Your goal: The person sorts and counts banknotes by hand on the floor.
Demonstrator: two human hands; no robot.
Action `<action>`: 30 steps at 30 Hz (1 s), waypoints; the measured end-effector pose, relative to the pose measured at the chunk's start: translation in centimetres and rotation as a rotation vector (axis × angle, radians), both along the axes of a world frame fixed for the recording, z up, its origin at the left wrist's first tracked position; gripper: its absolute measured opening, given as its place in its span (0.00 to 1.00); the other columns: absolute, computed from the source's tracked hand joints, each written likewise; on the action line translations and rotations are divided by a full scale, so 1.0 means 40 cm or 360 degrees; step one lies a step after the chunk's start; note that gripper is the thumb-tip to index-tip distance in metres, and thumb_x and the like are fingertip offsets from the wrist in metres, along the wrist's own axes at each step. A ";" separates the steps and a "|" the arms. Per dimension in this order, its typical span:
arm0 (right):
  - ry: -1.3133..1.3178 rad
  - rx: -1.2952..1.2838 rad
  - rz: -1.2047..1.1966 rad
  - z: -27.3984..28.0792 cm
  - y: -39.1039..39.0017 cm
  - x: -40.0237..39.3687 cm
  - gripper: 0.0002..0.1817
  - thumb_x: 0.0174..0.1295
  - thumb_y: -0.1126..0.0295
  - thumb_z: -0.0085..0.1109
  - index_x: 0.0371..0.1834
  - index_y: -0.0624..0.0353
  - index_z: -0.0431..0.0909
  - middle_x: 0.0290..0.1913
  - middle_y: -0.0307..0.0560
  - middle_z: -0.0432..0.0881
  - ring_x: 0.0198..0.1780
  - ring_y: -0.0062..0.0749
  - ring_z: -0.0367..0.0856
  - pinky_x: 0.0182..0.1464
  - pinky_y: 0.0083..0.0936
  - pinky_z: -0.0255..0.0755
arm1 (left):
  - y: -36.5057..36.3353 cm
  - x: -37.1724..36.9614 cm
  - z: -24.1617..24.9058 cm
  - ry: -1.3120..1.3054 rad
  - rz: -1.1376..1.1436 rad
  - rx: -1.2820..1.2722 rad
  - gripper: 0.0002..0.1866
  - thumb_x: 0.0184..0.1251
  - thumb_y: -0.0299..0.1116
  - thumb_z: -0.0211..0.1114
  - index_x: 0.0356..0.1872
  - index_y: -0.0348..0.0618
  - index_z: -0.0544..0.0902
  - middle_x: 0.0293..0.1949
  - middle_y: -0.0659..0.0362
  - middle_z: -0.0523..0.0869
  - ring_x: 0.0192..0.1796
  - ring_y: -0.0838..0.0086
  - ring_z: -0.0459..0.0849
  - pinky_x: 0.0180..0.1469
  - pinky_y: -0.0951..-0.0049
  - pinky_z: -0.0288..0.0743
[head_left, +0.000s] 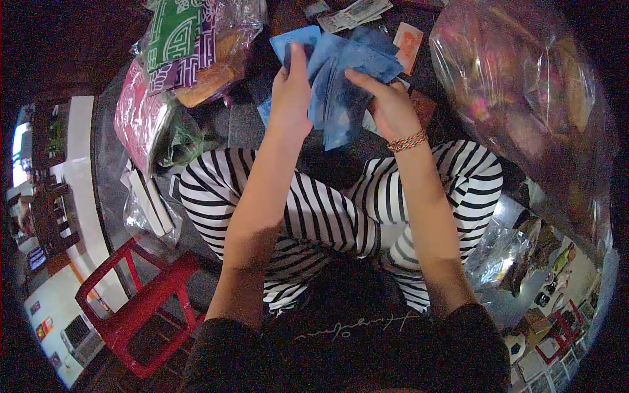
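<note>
Blue banknotes are spread in a loose fan between my two hands, over the dark floor in front of my crossed legs. My left hand grips the left side of the fan, its thumb lying on a blue note that sticks out at upper left. With its thumb pressed on the notes, my right hand holds the right part of the fan. Its other fingers are hidden behind. Just beyond lie pale grey banknotes and an orange-red note. A reddish note shows beside my right hand.
Plastic-wrapped packages with a green patterned one and a pink one lie at left. A large clear plastic bag bulges at right. A red plastic stool stands at lower left. Striped trousers cover my legs.
</note>
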State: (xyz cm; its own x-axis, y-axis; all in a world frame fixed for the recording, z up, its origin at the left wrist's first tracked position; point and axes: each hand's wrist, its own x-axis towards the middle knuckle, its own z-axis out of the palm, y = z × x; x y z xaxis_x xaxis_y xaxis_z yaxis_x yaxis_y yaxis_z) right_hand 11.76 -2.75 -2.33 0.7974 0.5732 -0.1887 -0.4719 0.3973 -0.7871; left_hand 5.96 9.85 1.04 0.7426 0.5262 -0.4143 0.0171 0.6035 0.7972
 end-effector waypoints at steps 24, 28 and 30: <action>-0.0053 0.0078 -0.0023 0.000 0.004 0.000 0.18 0.48 0.76 0.65 0.44 0.61 0.77 0.43 0.42 0.81 0.44 0.28 0.78 0.50 0.25 0.70 | 0.015 0.001 -0.052 -0.0135 0.0050 0.0117 0.14 0.63 0.36 0.60 0.43 0.37 0.76 0.39 0.58 0.81 0.40 0.73 0.79 0.42 0.70 0.74; -0.0026 0.0149 0.0188 0.008 -0.001 0.007 0.19 0.48 0.77 0.64 0.46 0.61 0.75 0.44 0.42 0.80 0.45 0.28 0.78 0.51 0.26 0.70 | 0.014 -0.005 -0.046 -0.0152 -0.0005 0.0249 0.13 0.61 0.34 0.61 0.43 0.36 0.77 0.40 0.58 0.82 0.41 0.71 0.81 0.44 0.68 0.75; -0.0002 0.0172 0.0242 0.009 -0.002 0.007 0.19 0.49 0.77 0.64 0.47 0.61 0.74 0.45 0.41 0.79 0.48 0.28 0.76 0.53 0.25 0.67 | 0.014 -0.004 -0.043 -0.0176 0.0009 0.0146 0.11 0.61 0.33 0.62 0.40 0.38 0.78 0.38 0.58 0.82 0.39 0.72 0.81 0.42 0.70 0.74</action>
